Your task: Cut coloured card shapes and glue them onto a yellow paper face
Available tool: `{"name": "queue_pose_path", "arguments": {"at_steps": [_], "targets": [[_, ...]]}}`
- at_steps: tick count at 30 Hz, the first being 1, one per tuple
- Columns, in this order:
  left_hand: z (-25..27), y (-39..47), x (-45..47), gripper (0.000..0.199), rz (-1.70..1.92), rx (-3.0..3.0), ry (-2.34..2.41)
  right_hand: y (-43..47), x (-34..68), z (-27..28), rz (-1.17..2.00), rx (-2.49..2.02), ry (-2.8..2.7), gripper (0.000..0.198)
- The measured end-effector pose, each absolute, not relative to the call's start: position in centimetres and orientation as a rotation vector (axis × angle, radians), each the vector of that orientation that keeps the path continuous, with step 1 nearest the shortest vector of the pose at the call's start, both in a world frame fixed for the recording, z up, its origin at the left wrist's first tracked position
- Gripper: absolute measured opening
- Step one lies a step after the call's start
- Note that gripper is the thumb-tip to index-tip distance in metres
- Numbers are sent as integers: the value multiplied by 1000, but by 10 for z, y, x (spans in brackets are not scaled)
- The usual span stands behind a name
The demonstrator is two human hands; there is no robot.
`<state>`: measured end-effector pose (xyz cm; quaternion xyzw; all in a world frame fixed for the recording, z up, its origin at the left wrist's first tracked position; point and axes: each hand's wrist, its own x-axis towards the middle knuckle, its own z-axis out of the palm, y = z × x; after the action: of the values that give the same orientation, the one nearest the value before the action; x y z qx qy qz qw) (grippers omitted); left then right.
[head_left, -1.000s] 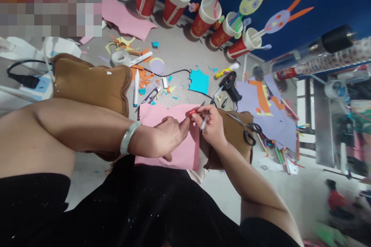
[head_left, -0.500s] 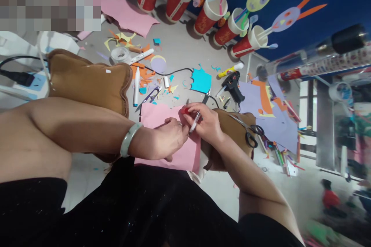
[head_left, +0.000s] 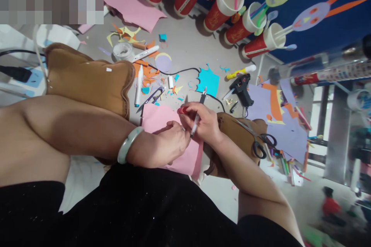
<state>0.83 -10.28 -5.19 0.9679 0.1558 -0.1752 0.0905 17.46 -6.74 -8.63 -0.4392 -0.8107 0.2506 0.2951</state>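
My right hand (head_left: pixel 204 121) is closed round a pen (head_left: pixel 196 123) with a clear barrel and dark grip, slanting through the fingers. A small red round piece (head_left: pixel 182 110) shows at the fingertips of that hand; its kind is unclear. My left hand (head_left: pixel 171 142), with a pale bangle (head_left: pixel 129 144) on the wrist, lies over a pink paper sheet (head_left: pixel 153 117). Its fingers are curled and meet the right hand beside the pen's lower end. Whatever they pinch, if anything, is hidden.
Brown cushions (head_left: pixel 89 77) lie left and right, with scissors (head_left: pixel 256 141) on the right one. Beyond are a glue gun (head_left: pixel 242 90), a blue paper cutout (head_left: pixel 209 81), thread snips (head_left: pixel 152 98), a marker (head_left: pixel 139 87), paper scraps and several red cups (head_left: pixel 218 15).
The view has shifted, so the cups and table items sit farther right. Both hands stay together over the pink sheet, the left hand's fingers slightly more curled; the pen remains in my right hand.
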Motion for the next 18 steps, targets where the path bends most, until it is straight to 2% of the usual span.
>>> {"name": "queue_pose_path", "arguments": {"at_steps": [7,12,18], "targets": [[-66,-110,11,67,-365,2825,588,-67,175,-87,685,-1155,-2137,12],[-48,-108,9,37,-412,2830,574,-67,176,-86,697,-1175,-2146,11],[-18,-104,9,53,-486,2777,815,-68,177,-87,707,-1195,-2145,12]]}}
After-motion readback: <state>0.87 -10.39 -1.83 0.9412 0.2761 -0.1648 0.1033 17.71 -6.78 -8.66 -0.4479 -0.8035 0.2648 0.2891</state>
